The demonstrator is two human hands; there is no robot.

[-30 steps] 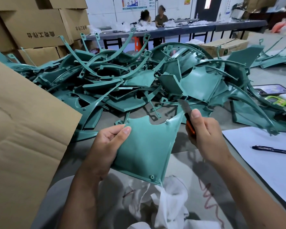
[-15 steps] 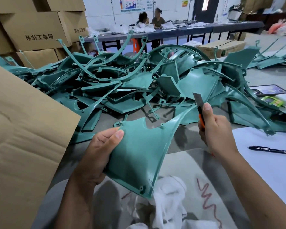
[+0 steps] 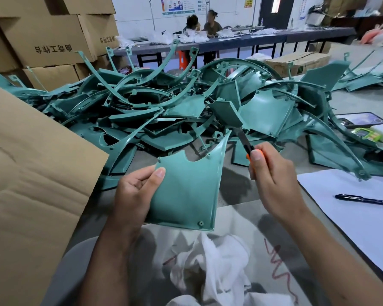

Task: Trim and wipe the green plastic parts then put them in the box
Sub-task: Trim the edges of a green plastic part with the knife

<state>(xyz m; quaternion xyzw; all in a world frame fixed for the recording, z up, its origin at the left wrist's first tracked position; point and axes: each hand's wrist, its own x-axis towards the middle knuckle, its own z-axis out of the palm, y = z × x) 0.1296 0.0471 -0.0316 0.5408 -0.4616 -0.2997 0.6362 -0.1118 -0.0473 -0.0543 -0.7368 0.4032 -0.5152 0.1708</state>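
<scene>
Only the head view to go on here. Looks like the trimming step to me: the left hand (image 3: 134, 195) has its grip pinching the flat teal-green plastic panel with the scalloped top edge (image 3: 186, 191), thumb on the face and fingers curled behind, holding it up over the bench (image 3: 237, 188) just in front of the big heap of green plastic parts (image 3: 164, 115). The right hand (image 3: 272, 180) is wrapped tight round an orange-handled utility knife (image 3: 245, 143), blade angled up and away, just beside the panel's pointed upper right corner but not touching it as far as I can tell.

Next move, I'd guess: bring the blade onto that right edge and shave along it, keeping the left thumb clear. After that, wiping with the crumpled white cloth (image 3: 217, 268) lying below the panel.

Hard to see: any flash on the edges is too fine to make out. The brown cardboard box (image 3: 31, 184) at left is cut off, with its inside hidden. The panel's back face is hidden too.
</scene>
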